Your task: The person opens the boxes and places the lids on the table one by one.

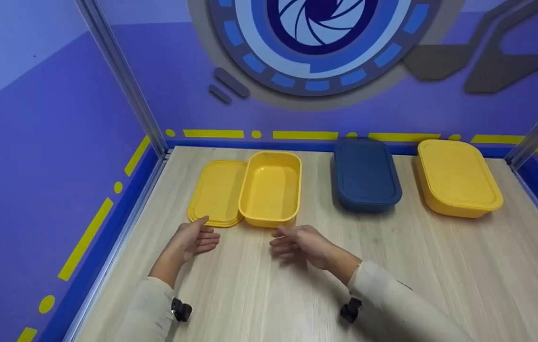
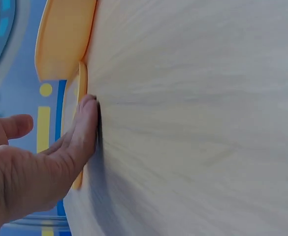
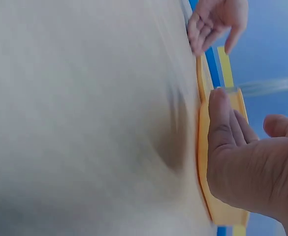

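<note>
Pale counter (image 1: 245,289): yellow lid (image 1: 217,190) and open box (image 1: 271,192) toward back left corner; your left hand (image 1: 195,241), released, near lid; right hand (image 1: 304,244), released, near box.

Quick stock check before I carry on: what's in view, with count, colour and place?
Open container: one, yellow, back of table, left of centre
Flat lid: one, yellow, beside its left side
Lidded blue container: one, dark blue, right of centre
Lidded yellow container: one, yellow, far right
Tabletop: one, pale wood-grain, underneath
Wall panels: three, blue-purple with yellow dashes, back and sides
Circular graphic: one, blue, white and grey, back wall
Metal posts: two, grey, back corners
Wrist devices: two, black, at the sleeves
Sleeves: two, off-white, front
Left grip: one, bare, at lid's near edge
Right grip: one, bare, at open container's near end
</note>
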Action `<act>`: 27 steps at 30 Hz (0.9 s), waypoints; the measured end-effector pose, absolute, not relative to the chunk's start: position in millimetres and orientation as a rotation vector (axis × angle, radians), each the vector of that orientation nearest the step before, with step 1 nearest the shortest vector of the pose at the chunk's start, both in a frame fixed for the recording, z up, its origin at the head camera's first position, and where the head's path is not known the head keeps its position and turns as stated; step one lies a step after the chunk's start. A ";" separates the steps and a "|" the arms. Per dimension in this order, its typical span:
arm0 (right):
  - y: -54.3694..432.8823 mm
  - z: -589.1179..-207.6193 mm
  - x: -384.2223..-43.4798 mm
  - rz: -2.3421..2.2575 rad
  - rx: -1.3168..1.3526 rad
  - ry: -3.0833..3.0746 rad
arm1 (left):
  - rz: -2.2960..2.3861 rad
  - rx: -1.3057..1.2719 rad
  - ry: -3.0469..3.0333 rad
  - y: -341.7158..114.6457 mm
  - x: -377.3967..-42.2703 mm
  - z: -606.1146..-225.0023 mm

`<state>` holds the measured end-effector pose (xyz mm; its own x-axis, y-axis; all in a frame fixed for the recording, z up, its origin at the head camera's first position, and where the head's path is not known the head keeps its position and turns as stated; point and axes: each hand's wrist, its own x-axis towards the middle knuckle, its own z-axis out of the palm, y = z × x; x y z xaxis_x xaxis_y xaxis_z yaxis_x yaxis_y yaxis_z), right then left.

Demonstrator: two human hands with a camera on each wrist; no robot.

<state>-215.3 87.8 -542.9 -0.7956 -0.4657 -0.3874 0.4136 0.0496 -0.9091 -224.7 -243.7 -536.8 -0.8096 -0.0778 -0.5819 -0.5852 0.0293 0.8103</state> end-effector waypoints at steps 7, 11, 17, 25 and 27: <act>63.0 -546.6 -215.5 -1.858 0.044 1.678 | 1.906 -0.667 1.807 -254.5 -230.9 -547.2; 50.3 -547.1 -216.1 -1.908 0.107 1.665 | 1.893 -0.692 1.804 -255.8 -234.3 -550.6; 42.2 -549.4 -217.5 -1.874 0.145 1.700 | 1.906 -0.692 1.793 -255.0 -238.3 -555.6; 40.5 -551.8 -223.2 -1.928 0.129 1.625 | 1.865 -0.716 1.836 -252.1 -241.8 -555.8; 40.1 -553.4 -223.7 -1.963 0.150 1.600 | 1.863 -0.722 1.829 -252.0 -242.9 -556.6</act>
